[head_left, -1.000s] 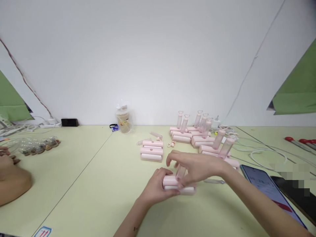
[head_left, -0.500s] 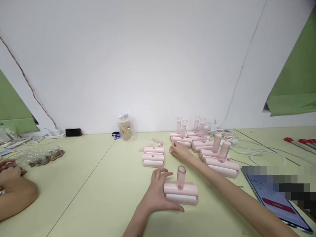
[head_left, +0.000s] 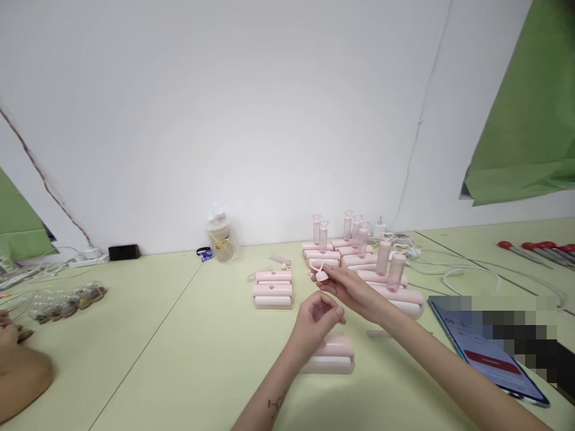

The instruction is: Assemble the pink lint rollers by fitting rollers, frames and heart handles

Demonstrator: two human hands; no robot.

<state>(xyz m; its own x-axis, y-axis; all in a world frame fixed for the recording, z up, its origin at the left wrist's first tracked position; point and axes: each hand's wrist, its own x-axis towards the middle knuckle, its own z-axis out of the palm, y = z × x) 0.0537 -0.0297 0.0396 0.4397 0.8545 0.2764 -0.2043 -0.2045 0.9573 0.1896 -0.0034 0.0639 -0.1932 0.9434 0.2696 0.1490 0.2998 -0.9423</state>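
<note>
In the head view a pink lint roller with a white roll lies on the table in front of me. My left hand is closed around its upright translucent handle, which the fingers mostly cover. Between the fingertips of my right hand is a small pale pink end cap with a loop, held just above and beyond my left hand. Two lint roller heads without upright handles lie to the left, with a loose handle tube and another looped cap behind them.
Several lint rollers with capped upright handles stand at the back right. A tablet lies right, near white cables and red-headed tools. A bagged container stands by the wall. Another person's arm rests at left.
My left hand has moved from beside the near lint roller onto its handle. My right hand has picked up the looped cap from the table and brought it closer. The view has shifted slightly right.
</note>
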